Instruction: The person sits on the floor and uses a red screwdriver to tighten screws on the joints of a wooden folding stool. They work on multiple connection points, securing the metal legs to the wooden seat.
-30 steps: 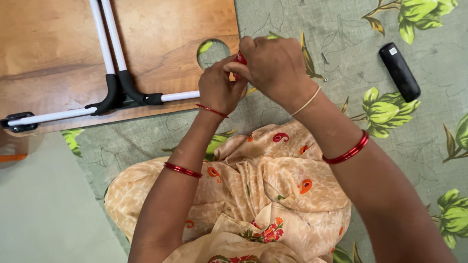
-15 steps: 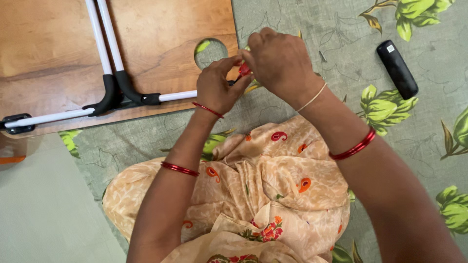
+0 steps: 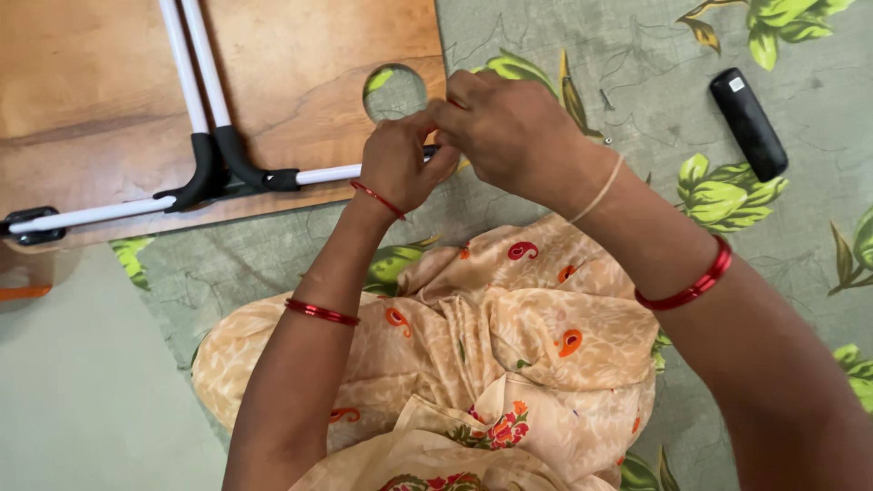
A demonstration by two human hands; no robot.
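Observation:
A wooden board [image 3: 300,55] with a round hole lies upside down on a green leaf-patterned cloth [image 3: 637,55]. White tube legs [image 3: 195,64] joined by black plastic fittings [image 3: 218,168] run across it. My left hand [image 3: 397,164] grips the end of the white tube at the board's near right corner. My right hand [image 3: 514,132] is pressed against it from the right, fingers pinched together on a small part that is hidden between the hands.
A black oblong tool handle [image 3: 747,123] lies on the cloth to the right. A small screw [image 3: 607,140] rests by my right wrist. My lap in peach patterned fabric [image 3: 509,345] fills the lower middle. Bare pale floor [image 3: 64,391] shows at lower left.
Both hands stay at the board's corner. The right hand's fingers have shifted slightly over the left hand; the reddish bit seen between them earlier is now covered.

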